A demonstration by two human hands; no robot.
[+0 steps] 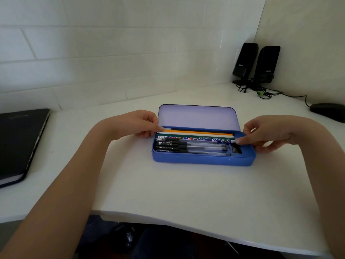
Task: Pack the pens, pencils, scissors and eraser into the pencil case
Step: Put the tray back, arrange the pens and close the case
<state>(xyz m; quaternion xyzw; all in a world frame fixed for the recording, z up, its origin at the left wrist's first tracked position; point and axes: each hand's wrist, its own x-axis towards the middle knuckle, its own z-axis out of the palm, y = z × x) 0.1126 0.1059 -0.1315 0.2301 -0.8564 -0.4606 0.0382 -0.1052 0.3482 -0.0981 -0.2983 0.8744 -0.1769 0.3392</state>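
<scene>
Here, at the far left of the white tabletop (186, 184) lies a closed black notebook (20, 143). Further right, the left hand (136, 124) is at the left end of the blue pencil case (203, 159); its fingers are curled and they pinch the left end of an orange pencil (196, 131) that lies along the back of the tray. The case stands open in the middle of the tabletop, with its pale lilac lid (197, 117) tilted up at the far side. Inside the tray, from back to front, I see the orange pencil, a white pencil (205, 135) just beside it, then a green one and a blue one with prints, and in front of these several black pens (190, 146) with clear barrels, all lying lengthwise. At the right end of the tray there is a small dark thing; I cannot tell what it is. The right hand (268, 133) is at the right end of the case, with the thumb and one finger pressed together on the tip of the printed pencils, the other fingers curled against the outer wall. At the far right stand two black speakers (255, 62) with cables, and a black mouse (328, 111).
</scene>
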